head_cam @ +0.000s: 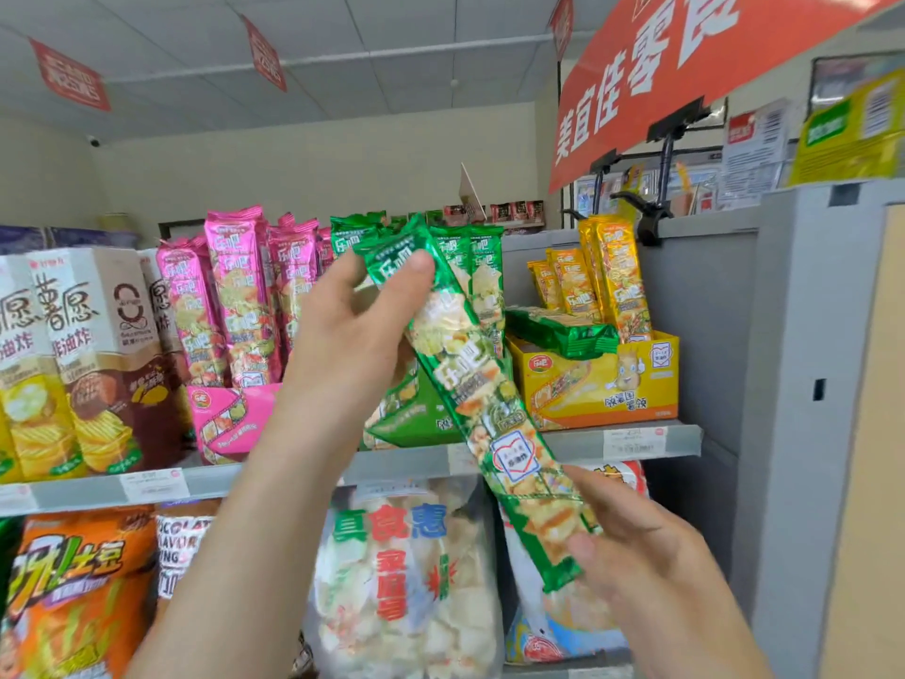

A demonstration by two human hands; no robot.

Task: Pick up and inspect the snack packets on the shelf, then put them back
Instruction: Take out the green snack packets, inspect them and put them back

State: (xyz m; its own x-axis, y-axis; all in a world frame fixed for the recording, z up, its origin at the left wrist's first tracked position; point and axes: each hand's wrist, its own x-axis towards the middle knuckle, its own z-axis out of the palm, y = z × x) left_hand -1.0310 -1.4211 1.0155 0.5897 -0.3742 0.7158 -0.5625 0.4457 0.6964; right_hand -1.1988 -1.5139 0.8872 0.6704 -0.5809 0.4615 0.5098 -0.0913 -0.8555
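green snack packet point(467, 384) (tilted) in a pinch at each end: left hand point(352, 335) up top, right hand point(636, 556) down low

Bright even light; wide-angle edge bending; slight softness.

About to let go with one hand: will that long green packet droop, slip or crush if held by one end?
It would likely hold fairly straight: the green packet spans between the left hand and right hand without sagging. Its glossy foil looks slippery, so grip the sealed end. The crisps pictured suggest light, breakable contents; avoid squeezing the middle.
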